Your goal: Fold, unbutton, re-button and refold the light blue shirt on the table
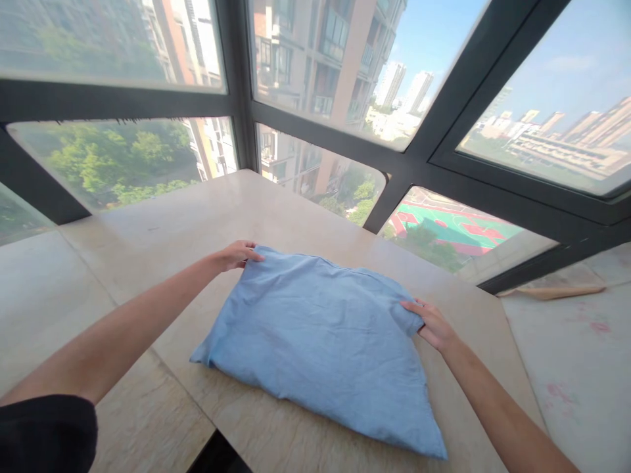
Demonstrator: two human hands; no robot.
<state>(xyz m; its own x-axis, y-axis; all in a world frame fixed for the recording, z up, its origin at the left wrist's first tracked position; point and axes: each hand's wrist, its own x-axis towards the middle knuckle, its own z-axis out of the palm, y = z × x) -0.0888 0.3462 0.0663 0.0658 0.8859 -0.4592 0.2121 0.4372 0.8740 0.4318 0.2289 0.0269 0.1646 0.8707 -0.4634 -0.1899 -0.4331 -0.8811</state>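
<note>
A light blue pillow (315, 335) in a wrinkled cloth case lies on the pale stone sill, its middle slightly puffed and its near corners flat. My left hand (240, 255) pinches the far left corner between thumb and fingers. At the far right corner, my right hand (430, 322) is closed on the bunched cloth, thumb on top and the other fingers partly hidden beneath. The far edge between the two hands looks a little lifted and wavy. What fills the case is hidden.
The stone sill (162, 246) has seams between its slabs. Dark window frames (241, 85) with glass panes border it on the far side and meet at a corner. On the right stands a pale wall (576, 348) with faint pink marks. A black shape (220, 456) shows at the bottom edge.
</note>
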